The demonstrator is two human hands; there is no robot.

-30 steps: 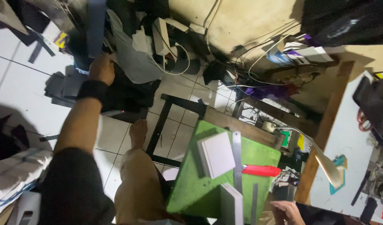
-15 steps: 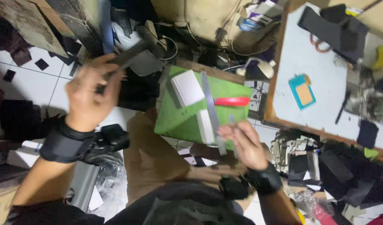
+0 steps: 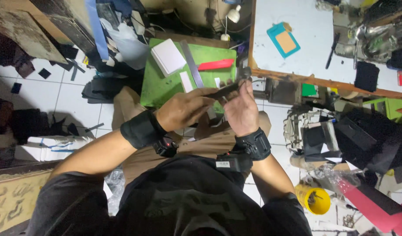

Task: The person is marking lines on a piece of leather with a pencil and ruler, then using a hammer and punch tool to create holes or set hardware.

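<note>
Now raised over green cutting mat (image 3: 166, 87): left hand (image 3: 183, 109) and right hand (image 3: 242, 107), fingers gripping dark flat leather strip (image 3: 225, 90), just picked up.

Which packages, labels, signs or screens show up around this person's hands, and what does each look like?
White label: small rectangle on the dark device at the waist, below the right hand.
White box: long, blue-marked, on the floor at left.
White stack: squarish, on the green mat.
No signs or screens show.
</note>
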